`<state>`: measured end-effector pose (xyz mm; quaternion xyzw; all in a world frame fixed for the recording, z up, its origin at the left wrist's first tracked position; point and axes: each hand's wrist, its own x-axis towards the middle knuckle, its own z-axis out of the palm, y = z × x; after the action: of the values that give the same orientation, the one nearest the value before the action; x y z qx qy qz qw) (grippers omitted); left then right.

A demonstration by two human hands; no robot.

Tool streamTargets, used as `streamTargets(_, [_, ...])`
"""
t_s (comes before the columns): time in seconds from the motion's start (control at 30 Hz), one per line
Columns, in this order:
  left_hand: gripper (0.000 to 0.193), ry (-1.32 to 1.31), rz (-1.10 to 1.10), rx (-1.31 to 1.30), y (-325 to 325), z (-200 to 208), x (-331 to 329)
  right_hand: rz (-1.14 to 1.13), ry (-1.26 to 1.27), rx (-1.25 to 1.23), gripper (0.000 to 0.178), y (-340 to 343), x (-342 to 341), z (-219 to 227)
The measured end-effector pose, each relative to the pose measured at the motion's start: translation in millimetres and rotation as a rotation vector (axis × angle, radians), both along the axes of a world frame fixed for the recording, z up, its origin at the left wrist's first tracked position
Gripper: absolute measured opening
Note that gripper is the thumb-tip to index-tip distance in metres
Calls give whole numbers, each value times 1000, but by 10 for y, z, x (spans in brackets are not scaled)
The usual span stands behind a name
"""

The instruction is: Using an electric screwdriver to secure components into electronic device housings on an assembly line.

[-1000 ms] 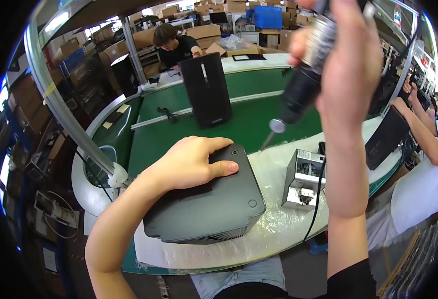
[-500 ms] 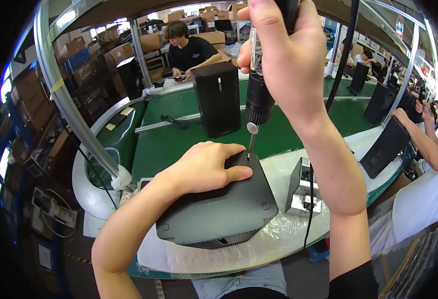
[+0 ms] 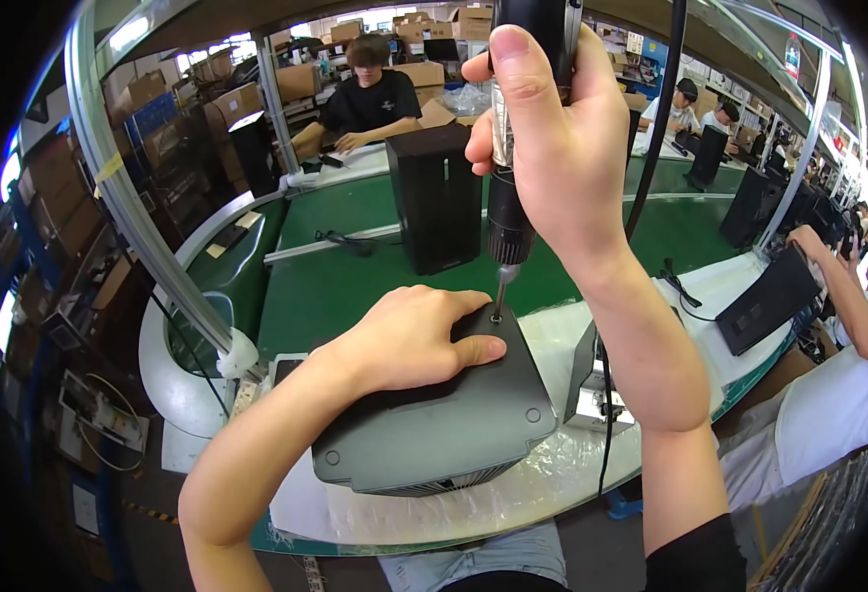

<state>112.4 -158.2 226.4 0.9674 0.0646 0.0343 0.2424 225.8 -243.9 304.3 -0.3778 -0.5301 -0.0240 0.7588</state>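
A dark grey boxy casing (image 3: 434,429) with rounded corners and small round feet lies in front of me. My left hand (image 3: 404,340) rests on its top with thumb and index finger spread either side of a recessed corner hole; the other fingers are partly hidden. My right hand (image 3: 577,163) is wrapped round a black electric screwdriver (image 3: 513,217), held upright above that corner. Its thin bit (image 3: 499,296) reaches down into the hole. Whether a screw sits there is too small to tell.
A tall black casing (image 3: 439,202) stands on the green conveyor (image 3: 330,281). Right of my casing is a metal-faced unit (image 3: 592,395), partly behind my forearm, with a hanging black cable. A co-worker (image 3: 370,104) sits opposite; another at right handles a dark panel (image 3: 769,301). A metal post (image 3: 138,207) rises at left.
My right hand has brought the screwdriver lower, so its nose is closer to the casing. My left hand stays put. The co-worker opposite has raised their head and spread their arms.
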Motion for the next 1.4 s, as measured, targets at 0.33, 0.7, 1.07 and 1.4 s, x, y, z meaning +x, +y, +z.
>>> streamTargets(0.33, [49, -28, -9, 17, -18, -12, -44, -132, 2, 108, 28, -411, 183, 47])
streamTargets(0.7, [34, -391, 409, -750, 575, -770, -724, -694, 66, -18, 34, -1596, 1038, -2127])
streamTargets(1.07, [37, -674, 590, -504, 173, -1699, -972, -642, 118, -94, 44, -1778, 886, -2834])
streamTargets(1.4, [64, -372, 779, -393, -10, -749, -645, -417, 154, 48, 57, -2028, 492, -1632])
